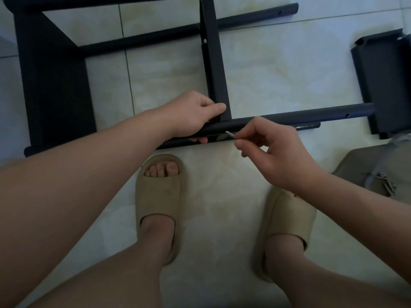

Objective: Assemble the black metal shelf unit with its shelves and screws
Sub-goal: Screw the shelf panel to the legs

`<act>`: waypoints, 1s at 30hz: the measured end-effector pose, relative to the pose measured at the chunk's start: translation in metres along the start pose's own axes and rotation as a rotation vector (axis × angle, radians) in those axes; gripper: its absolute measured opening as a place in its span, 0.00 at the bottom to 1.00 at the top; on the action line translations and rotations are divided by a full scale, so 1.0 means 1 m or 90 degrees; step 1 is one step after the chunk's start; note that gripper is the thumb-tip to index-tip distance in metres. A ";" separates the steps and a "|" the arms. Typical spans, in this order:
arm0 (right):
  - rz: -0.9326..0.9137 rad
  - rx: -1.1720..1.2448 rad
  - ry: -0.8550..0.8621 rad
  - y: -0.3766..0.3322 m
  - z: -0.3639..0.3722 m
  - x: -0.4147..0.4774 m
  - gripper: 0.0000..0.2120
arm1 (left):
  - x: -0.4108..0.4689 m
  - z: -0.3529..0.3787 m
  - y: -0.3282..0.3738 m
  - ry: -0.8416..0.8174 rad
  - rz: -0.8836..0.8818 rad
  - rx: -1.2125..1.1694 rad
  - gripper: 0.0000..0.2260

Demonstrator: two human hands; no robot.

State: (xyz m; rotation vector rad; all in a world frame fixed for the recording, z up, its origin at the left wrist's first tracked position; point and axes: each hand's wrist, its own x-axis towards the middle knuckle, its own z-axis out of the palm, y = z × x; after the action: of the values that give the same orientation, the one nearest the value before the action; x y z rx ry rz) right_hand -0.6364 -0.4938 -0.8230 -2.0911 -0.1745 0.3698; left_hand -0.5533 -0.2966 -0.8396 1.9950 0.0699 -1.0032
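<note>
Between thumb and forefinger of my right hand (pixel 280 152) I pinch a small pale screw (pixel 229 134), its tip just off the black tube (pixel 289 117). My left hand (pixel 193 116) grips that tube where a shelf (pixel 216 70) meets it. If that grip slackens, I judge the holes would drift and the screw go in crooked or drop to the tiles (pixel 278 70). Lying on its side, the shelf unit (pixel 51 85) is matt black, half built, one tube hole open.

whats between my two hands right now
In the head view, a short stretch of black round metal tube lies between the left hand and the right hand, which pinches a small silver screw pointed at it.
</note>
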 end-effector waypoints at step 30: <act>0.183 0.073 0.030 -0.013 0.016 0.011 0.10 | 0.000 0.003 -0.003 0.003 0.024 -0.006 0.17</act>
State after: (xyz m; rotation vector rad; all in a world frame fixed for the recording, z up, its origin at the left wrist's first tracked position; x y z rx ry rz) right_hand -0.6314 -0.4710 -0.8216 -2.0118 0.1734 0.4906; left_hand -0.5563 -0.2972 -0.8427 1.9834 0.0391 -0.9719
